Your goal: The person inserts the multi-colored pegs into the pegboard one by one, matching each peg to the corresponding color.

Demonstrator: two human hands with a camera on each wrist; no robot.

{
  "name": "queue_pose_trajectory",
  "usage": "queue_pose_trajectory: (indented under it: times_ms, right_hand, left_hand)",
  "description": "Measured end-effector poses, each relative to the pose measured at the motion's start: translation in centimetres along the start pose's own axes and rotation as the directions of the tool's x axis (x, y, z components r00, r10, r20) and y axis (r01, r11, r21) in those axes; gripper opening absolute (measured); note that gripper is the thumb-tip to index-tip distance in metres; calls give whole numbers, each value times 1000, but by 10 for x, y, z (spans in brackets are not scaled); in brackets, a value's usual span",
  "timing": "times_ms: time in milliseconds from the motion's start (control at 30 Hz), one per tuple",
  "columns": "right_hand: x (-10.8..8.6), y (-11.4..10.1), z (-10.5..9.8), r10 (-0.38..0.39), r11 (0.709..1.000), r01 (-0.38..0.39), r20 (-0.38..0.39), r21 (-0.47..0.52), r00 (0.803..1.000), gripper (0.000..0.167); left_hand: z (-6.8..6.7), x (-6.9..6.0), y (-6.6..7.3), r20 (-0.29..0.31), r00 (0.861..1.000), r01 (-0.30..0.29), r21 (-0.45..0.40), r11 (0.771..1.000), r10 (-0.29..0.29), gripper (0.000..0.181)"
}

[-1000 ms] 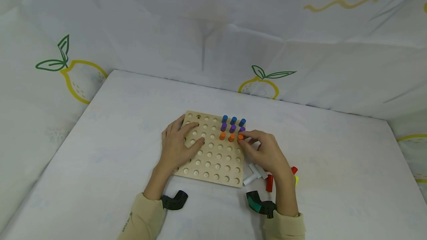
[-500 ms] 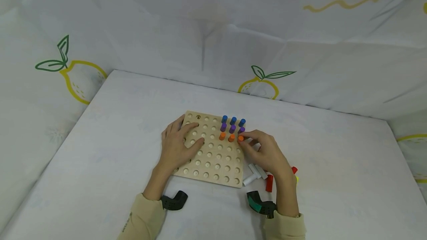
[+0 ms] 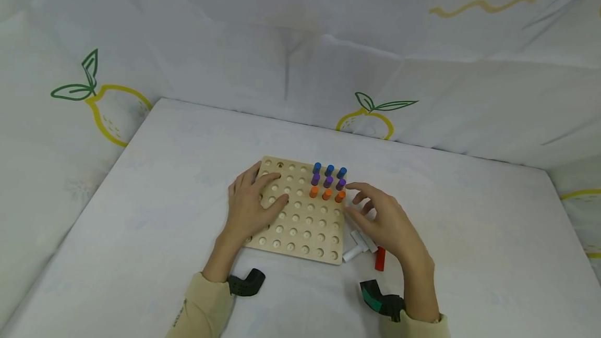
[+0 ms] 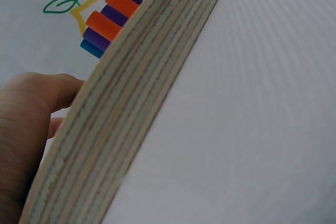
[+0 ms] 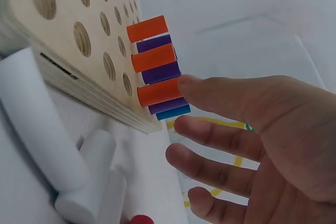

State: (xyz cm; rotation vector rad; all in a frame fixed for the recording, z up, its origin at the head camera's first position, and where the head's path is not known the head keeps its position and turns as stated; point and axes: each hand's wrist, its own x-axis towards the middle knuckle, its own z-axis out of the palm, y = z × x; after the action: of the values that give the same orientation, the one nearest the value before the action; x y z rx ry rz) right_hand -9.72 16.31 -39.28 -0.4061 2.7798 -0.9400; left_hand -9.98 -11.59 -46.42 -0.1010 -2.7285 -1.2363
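A square wooden pegboard [image 3: 300, 226] lies on the table with rows of round holes. At its far right corner, blue pegs [image 3: 330, 170], purple pegs [image 3: 328, 181] and orange pegs [image 3: 327, 194] stand in three short rows. My left hand [image 3: 250, 203] rests over the board's left side, thumb and index finger spread on top. Just right of the board is my right hand [image 3: 382, 223], its fingers apart and holding nothing. In the right wrist view its thumb is at the end of the nearest orange peg [image 5: 160, 92]; whether they touch, I cannot tell.
Loose white pegs [image 3: 355, 251] lie against the board's lower right side, with a red peg [image 3: 380, 260] beside them. Each wrist wears a black camera mount [image 3: 247, 282]. Behind the table hangs a white cloth [image 3: 225, 56] printed with lemons.
My right hand has let go of the right-hand orange peg, which now stands in the board, and has drawn back to the right. My left hand has stayed in place.
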Motion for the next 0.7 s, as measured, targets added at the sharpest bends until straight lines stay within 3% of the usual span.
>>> queue_pose_trajectory:
  times_ms: [300, 700]
  right_hand:
    - [-22, -2, -3, -67, 996, 68, 20, -57, 998, 27]
    - [-36, 4, -4, -68, 996, 76, 142, -46, 987, 19]
  left_hand:
    - [1, 0, 0, -6, 1000, 1, 4, 1000, -1, 52]
    - [0, 0, 1, -4, 1000, 0, 1, 1000, 0, 52]
